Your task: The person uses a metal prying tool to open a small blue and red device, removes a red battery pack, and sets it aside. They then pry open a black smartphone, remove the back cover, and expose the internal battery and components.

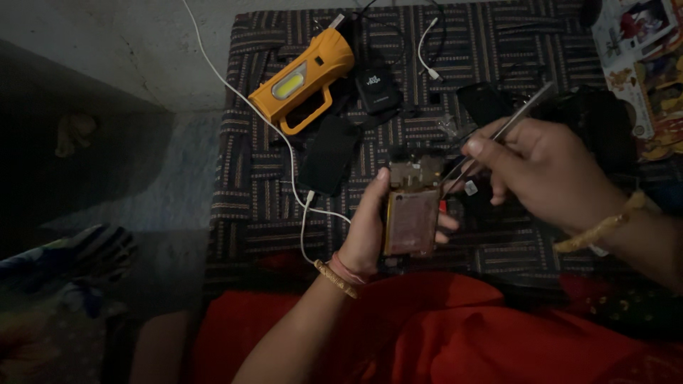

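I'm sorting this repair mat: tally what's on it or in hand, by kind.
Opened phone in left hand: 1
Tweezers in right hand: 1
Orange torch: 1
White cables: 2
Black phone covers or parts, roughly: 3
Total: 8

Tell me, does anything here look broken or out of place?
Yes: the phone in the left hand has its back off, its insides bare. The right hand holds tweezers at its top end. Dark covers lie loose on the striped cloth.
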